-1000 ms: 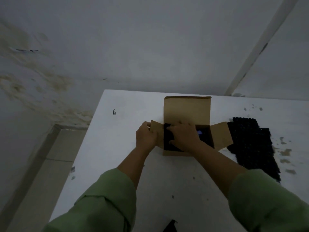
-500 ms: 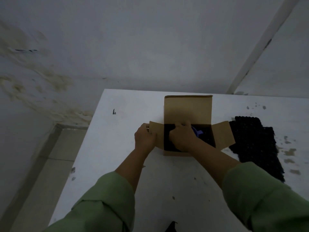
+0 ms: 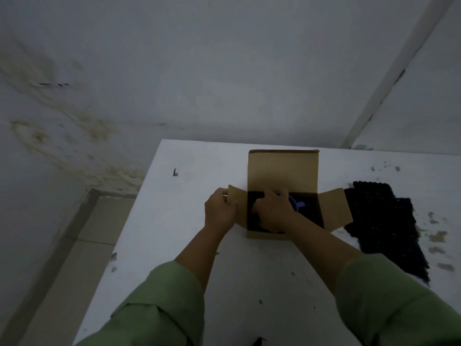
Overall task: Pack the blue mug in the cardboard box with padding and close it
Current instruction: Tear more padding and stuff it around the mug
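Already inside cardboard box at frame centre: blue mug on dark padding. Right hand curled over it, grip unclear; left hand pinching left flap. Flaps unclosed.

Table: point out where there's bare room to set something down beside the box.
Bare table lies left of the cardboard box, beyond the left hand, and in front between the sleeves. Crowded on the right: the black padding sheet lies against the box's right flap.
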